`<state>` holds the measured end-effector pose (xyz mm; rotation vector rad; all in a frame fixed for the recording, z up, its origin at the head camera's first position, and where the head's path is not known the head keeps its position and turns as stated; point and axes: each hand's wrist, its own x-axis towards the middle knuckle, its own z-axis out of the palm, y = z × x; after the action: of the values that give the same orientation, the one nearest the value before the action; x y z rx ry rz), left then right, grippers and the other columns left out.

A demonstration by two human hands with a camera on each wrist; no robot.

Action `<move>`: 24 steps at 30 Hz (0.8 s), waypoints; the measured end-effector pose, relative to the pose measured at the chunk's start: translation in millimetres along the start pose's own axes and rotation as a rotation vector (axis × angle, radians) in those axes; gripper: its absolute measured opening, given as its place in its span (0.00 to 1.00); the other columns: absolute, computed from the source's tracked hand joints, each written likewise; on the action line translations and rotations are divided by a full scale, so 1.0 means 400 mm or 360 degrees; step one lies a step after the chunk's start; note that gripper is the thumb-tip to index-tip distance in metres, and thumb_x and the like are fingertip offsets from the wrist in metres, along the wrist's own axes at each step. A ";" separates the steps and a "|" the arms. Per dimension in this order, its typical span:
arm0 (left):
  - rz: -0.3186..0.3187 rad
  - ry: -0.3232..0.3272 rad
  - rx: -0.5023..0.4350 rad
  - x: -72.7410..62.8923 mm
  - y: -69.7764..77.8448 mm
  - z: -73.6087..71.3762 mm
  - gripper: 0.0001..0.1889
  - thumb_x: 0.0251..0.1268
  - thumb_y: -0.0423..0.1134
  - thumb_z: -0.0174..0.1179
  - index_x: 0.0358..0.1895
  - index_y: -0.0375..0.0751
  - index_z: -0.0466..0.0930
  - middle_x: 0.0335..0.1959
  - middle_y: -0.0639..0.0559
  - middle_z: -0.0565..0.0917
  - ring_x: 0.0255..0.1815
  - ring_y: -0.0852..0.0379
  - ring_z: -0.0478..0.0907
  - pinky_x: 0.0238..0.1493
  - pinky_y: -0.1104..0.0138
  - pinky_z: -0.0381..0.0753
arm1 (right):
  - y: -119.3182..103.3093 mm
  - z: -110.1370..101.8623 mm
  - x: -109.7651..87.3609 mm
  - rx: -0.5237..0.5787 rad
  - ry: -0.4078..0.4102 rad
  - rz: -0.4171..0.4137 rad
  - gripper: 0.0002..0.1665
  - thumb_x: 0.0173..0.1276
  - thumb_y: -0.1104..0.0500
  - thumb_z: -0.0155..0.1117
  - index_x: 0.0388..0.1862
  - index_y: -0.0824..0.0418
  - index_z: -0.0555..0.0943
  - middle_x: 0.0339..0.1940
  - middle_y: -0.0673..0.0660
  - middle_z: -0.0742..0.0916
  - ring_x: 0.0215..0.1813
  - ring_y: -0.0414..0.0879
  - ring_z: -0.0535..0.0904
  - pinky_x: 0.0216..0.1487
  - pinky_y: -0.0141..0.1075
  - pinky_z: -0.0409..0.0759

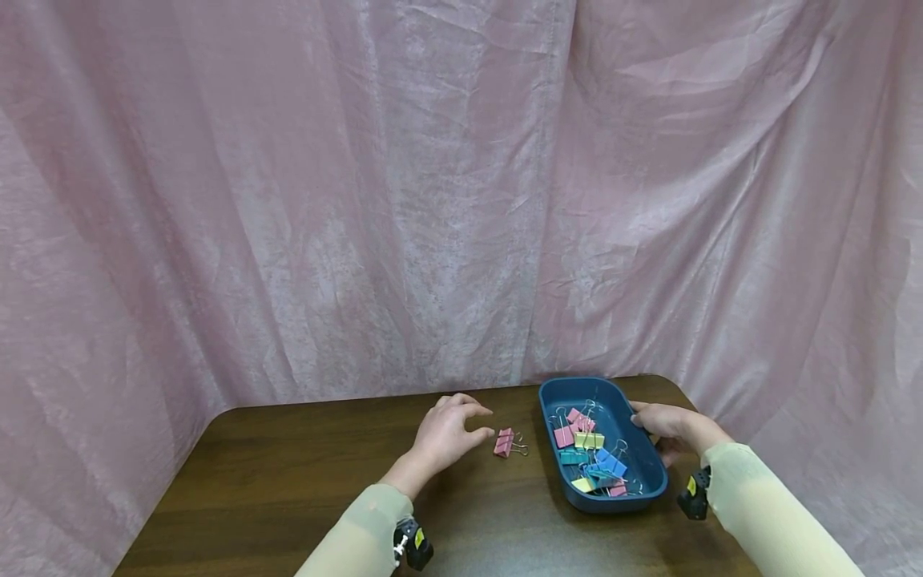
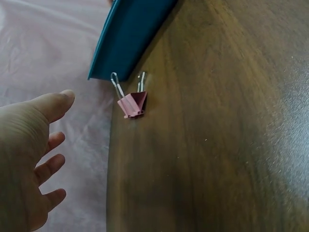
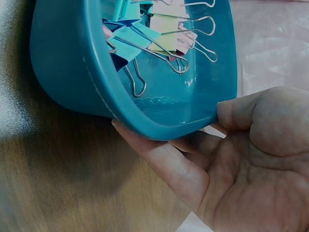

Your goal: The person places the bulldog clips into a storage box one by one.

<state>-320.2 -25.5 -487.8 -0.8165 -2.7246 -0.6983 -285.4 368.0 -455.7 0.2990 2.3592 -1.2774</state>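
Note:
A pink binder clip point(image 1: 504, 442) lies on the wooden table, its wire handles spread toward the right. Just left of it hovers my left hand point(image 1: 449, 433), thumb and fingers apart with a gap between them; the left wrist view shows the hand point(image 2: 29, 140) not touching the clip point(image 2: 132, 104). My right hand point(image 1: 671, 429) holds the right side of a dark blue plastic tray point(image 1: 577, 388). In the right wrist view the thumb point(image 3: 234, 115) lies at the rim and the other fingers reach under the outer wall. Pink, yellow, teal and blue binder clips point(image 1: 609, 463) are piled inside.
The brown table point(image 1: 288, 481) has rounded far corners and extends left of both hands. A pink velvet curtain point(image 1: 433, 200) hangs behind its far edge. Each wrist carries a small black camera, the left one point(image 1: 414, 545) close above the table.

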 end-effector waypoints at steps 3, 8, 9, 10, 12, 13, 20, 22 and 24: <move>-0.0011 -0.0009 0.0005 -0.002 0.000 0.012 0.17 0.65 0.55 0.69 0.54 0.57 0.88 0.55 0.57 0.81 0.59 0.49 0.76 0.59 0.52 0.75 | 0.000 0.001 0.001 -0.0003 -0.0007 0.0002 0.36 0.84 0.60 0.41 0.85 0.58 0.44 0.57 0.73 0.78 0.37 0.61 0.86 0.36 0.53 0.87; 0.0008 -0.0008 0.0013 -0.002 0.003 0.025 0.16 0.63 0.52 0.70 0.53 0.56 0.89 0.53 0.57 0.82 0.57 0.49 0.76 0.57 0.52 0.76 | 0.000 0.003 0.002 0.0009 -0.0007 -0.0003 0.36 0.84 0.60 0.41 0.85 0.57 0.44 0.59 0.74 0.77 0.37 0.62 0.86 0.36 0.53 0.87; 0.0010 -0.0008 0.0011 -0.001 0.004 0.027 0.16 0.63 0.52 0.70 0.53 0.56 0.89 0.53 0.57 0.82 0.57 0.49 0.76 0.57 0.52 0.76 | -0.001 0.003 0.002 0.0010 -0.0008 -0.0004 0.36 0.84 0.60 0.41 0.85 0.58 0.44 0.59 0.74 0.76 0.37 0.62 0.86 0.37 0.53 0.87; 0.0010 -0.0005 0.0010 0.000 0.005 0.029 0.16 0.63 0.51 0.70 0.53 0.55 0.89 0.53 0.57 0.82 0.57 0.49 0.76 0.57 0.53 0.76 | -0.001 0.003 0.002 0.0011 -0.0009 -0.0005 0.36 0.84 0.60 0.41 0.85 0.57 0.44 0.60 0.74 0.76 0.38 0.62 0.86 0.37 0.53 0.87; 0.0008 -0.0003 0.0009 0.002 0.007 0.035 0.16 0.63 0.50 0.70 0.52 0.55 0.89 0.52 0.57 0.82 0.56 0.50 0.76 0.56 0.53 0.76 | -0.001 0.003 0.003 0.0013 -0.0011 -0.0004 0.36 0.84 0.60 0.42 0.85 0.57 0.44 0.60 0.75 0.76 0.38 0.62 0.86 0.37 0.54 0.87; 0.0002 -0.0003 0.0003 0.002 0.008 0.039 0.16 0.63 0.50 0.70 0.52 0.54 0.89 0.52 0.57 0.82 0.56 0.50 0.77 0.57 0.53 0.76 | 0.000 0.003 0.003 0.0015 -0.0012 -0.0005 0.36 0.84 0.60 0.42 0.85 0.57 0.44 0.61 0.75 0.75 0.38 0.62 0.86 0.37 0.54 0.87; 0.0015 0.0001 0.0024 0.009 0.019 0.063 0.15 0.63 0.50 0.70 0.51 0.54 0.90 0.51 0.57 0.83 0.55 0.50 0.77 0.55 0.54 0.77 | -0.003 0.004 0.003 0.0012 -0.0017 0.0003 0.36 0.84 0.59 0.41 0.85 0.57 0.44 0.61 0.75 0.75 0.39 0.63 0.86 0.38 0.54 0.87; 0.0017 -0.0006 0.0040 0.012 0.024 0.067 0.14 0.64 0.50 0.70 0.51 0.54 0.90 0.51 0.56 0.83 0.55 0.50 0.77 0.55 0.54 0.77 | -0.004 0.004 0.002 0.0020 -0.0017 0.0003 0.36 0.84 0.59 0.41 0.85 0.57 0.44 0.61 0.75 0.74 0.39 0.63 0.85 0.38 0.54 0.87; 0.0015 -0.0011 0.0067 0.015 0.028 0.071 0.14 0.64 0.50 0.69 0.51 0.55 0.90 0.51 0.57 0.83 0.55 0.51 0.77 0.55 0.54 0.77 | -0.005 0.004 0.002 0.0030 -0.0018 0.0003 0.36 0.84 0.60 0.41 0.85 0.57 0.44 0.61 0.76 0.74 0.39 0.63 0.85 0.38 0.54 0.87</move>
<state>-320.9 -0.5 -506.2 -0.8233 -2.7300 -0.6354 -286.3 365.5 -455.6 0.2990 2.3380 -1.2981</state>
